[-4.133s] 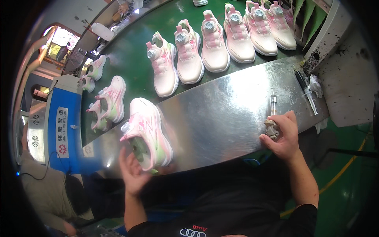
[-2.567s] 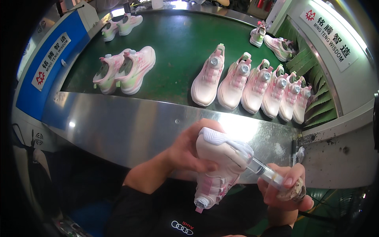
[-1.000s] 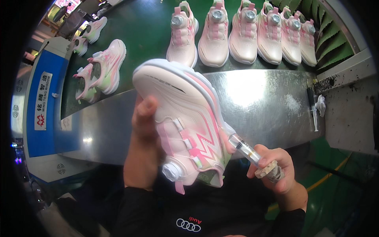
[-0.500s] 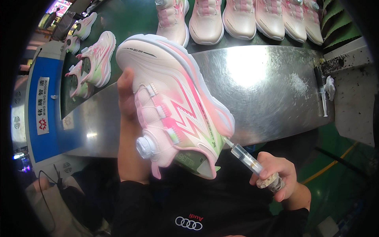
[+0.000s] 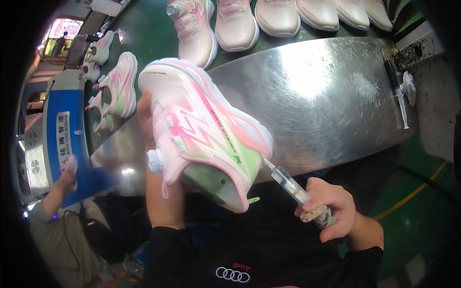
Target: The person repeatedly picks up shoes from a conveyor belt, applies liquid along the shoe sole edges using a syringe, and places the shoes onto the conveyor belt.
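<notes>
A pink, white and pale green sneaker (image 5: 201,125) hangs tilted above the metal tabletop, toe up and to the left, side facing me. My left hand (image 5: 145,113) is closed around its far side by the toe; the shoe hides most of the fingers. A smooth greenish last (image 5: 211,185) fills the shoe's opening. In my right hand (image 5: 331,206) is a clear syringe (image 5: 291,187), its plunger end wrapped in crumpled whitish material. The syringe's tip meets the seam between upper and sole at the heel.
A row of similar sneakers (image 5: 278,19) stands beyond the metal tabletop (image 5: 307,96), with more shoes (image 5: 122,84) at the left. A second syringe (image 5: 399,103) and a white wad (image 5: 408,89) lie at the right edge. A co-worker's hand (image 5: 68,175) is beside the blue panel (image 5: 79,144).
The shoe has turned slightly, showing more of its opening, and sits further left. The syringe tip stays at the heel seam. A co-worker's arm has come up at the left.
</notes>
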`<state>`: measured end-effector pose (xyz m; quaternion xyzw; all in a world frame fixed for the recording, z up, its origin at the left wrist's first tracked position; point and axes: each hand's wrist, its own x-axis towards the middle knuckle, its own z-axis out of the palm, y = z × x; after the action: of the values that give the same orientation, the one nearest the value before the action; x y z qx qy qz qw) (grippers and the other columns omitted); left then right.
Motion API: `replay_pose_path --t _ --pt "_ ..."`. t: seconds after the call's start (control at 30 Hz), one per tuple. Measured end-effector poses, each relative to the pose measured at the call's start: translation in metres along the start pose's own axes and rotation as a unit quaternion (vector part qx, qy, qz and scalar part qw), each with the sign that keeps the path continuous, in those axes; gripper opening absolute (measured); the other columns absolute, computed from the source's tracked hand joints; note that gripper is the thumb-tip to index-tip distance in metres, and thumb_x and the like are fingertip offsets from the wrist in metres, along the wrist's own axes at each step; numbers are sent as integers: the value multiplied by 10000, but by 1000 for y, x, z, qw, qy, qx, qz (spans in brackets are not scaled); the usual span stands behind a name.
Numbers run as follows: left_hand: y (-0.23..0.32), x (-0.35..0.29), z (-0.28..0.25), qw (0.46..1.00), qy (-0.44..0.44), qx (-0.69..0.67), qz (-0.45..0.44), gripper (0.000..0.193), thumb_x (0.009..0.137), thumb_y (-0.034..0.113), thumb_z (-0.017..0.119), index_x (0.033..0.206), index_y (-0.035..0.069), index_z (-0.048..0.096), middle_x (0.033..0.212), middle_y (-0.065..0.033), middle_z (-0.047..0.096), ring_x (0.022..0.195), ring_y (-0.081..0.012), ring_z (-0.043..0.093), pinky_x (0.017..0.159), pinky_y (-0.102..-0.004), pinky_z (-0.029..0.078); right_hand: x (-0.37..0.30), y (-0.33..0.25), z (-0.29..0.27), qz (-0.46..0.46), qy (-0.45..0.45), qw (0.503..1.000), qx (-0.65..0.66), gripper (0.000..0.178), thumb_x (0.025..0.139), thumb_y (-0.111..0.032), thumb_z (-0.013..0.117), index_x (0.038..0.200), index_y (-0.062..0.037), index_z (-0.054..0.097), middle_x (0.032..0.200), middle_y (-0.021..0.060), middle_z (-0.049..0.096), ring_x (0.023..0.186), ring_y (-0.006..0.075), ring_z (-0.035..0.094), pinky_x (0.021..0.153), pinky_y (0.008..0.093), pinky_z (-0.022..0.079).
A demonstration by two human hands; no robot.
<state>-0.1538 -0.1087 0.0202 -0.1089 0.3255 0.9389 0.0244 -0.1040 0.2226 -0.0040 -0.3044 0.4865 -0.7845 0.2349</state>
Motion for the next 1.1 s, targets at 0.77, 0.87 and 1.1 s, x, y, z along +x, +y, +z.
replay_pose_path --t 0.77,0.87,1.1 --pt "27 -161 -72 945 181 272 -21 480 842 189 554 1245 -21 400 1194 -189 521 1038 -302 564 934 -417 453 18 13 23 -15 21 994 -110 432 695 -233 781 1051 -60 608 929 34 642 690 182 470 649 287 383" --pt "10 -175 -60 957 186 218 -31 590 826 241 647 1256 -66 383 1193 -210 519 1043 -304 575 927 -412 468 18 9 28 -10 20 992 -124 430 691 -227 783 1048 -61 608 923 38 642 690 186 475 651 288 386" --pt "-35 -188 -24 976 107 141 -123 843 724 205 721 1369 -42 238 1322 -190 433 1200 -305 468 1031 -441 357 18 -8 36 8 12 989 -146 430 681 -216 790 1034 -50 609 914 42 640 682 195 503 638 299 393"
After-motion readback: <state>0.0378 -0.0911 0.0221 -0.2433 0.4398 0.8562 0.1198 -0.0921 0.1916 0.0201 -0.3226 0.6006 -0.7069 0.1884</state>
